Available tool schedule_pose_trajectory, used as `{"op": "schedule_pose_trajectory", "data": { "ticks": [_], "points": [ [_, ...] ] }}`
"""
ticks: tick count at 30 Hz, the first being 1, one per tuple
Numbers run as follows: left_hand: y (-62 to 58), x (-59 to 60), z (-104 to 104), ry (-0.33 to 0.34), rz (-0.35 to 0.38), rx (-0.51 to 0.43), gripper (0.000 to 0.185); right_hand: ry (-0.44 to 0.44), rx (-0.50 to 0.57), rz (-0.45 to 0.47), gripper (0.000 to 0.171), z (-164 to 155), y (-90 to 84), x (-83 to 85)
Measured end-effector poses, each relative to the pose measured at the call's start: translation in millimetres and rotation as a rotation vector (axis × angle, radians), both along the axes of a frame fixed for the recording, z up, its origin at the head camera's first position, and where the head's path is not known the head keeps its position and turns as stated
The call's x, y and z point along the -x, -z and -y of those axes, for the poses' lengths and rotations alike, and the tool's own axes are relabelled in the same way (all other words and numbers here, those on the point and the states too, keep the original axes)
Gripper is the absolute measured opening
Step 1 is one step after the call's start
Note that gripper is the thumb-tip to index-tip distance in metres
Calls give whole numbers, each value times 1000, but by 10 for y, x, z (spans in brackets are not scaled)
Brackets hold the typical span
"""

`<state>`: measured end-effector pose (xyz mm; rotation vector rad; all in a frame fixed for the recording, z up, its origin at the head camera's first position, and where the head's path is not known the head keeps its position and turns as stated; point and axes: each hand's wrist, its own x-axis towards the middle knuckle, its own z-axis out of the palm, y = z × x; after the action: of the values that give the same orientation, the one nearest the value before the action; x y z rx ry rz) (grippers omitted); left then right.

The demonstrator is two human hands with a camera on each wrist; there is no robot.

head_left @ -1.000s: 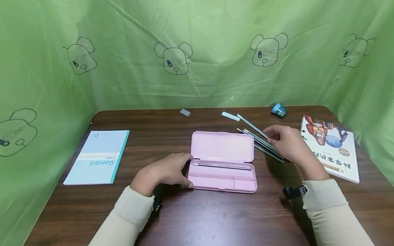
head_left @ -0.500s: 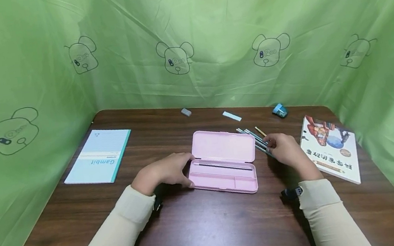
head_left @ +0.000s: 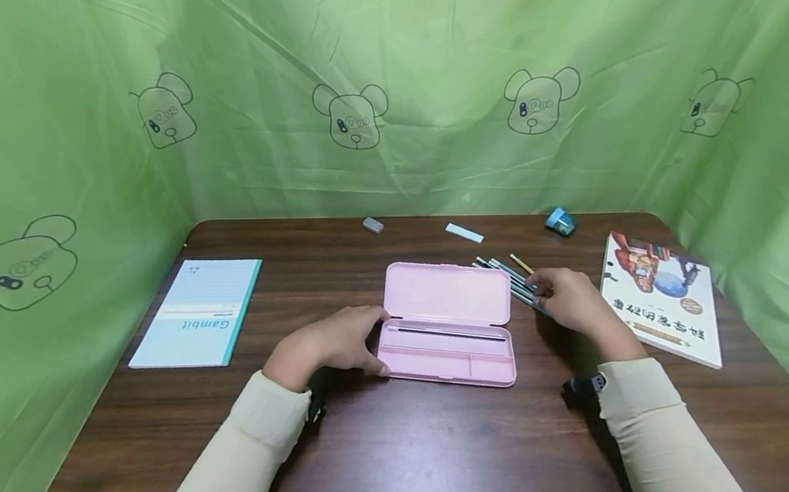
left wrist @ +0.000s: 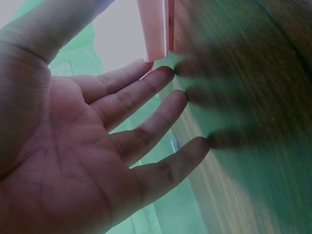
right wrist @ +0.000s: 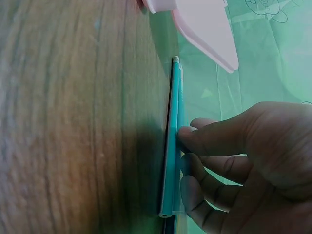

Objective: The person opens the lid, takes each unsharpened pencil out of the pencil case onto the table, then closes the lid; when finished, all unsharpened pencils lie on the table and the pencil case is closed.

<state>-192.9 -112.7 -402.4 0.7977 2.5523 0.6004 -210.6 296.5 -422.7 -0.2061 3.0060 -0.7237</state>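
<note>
We see an open pink pencil case (head_left: pixel 448 324) lying in the middle of the frame on the dark wooden bench (head_left: pixel 410 462), its lid folded back and one dark pen already in the long compartment. Our left hand (head_left: pixel 328 345) rests at the left end of the case; in the left wrist view its fingers (left wrist: pixel 146 92) are straight and spread, with the tips touching the case edge and the bench, and they grip nothing. Just right of the lid lies a small bundle of pencils (head_left: pixel 512 276), and our right hand (head_left: pixel 575 300) sits upon it. In the right wrist view its fingers (right wrist: pixel 204 139) are bent and press on a teal pencil (right wrist: pixel 170 146) that lies flat on the wood, but we cannot tell if the pencil is really pinched or only touched. We judge that the step in hand is the gathering of the pencils for the case. The next move asks for a firm pinch on them, a lift, and a turn so that they lie along the long compartment, while the left hand steadies the case.
</note>
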Motion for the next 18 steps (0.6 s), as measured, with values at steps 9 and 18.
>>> {"op": "schedule_pose_trajectory", "data": {
  "ticks": [9, 18],
  "points": [
    [-4, -1, -4, 1, 3, 2, 78, -15, 68, 7, 30, -41, -53, -20],
    [-19, -9, -6, 4, 0, -2, 78, -109, 160, -31, 32, 276, -267, -152]
  ]
}}
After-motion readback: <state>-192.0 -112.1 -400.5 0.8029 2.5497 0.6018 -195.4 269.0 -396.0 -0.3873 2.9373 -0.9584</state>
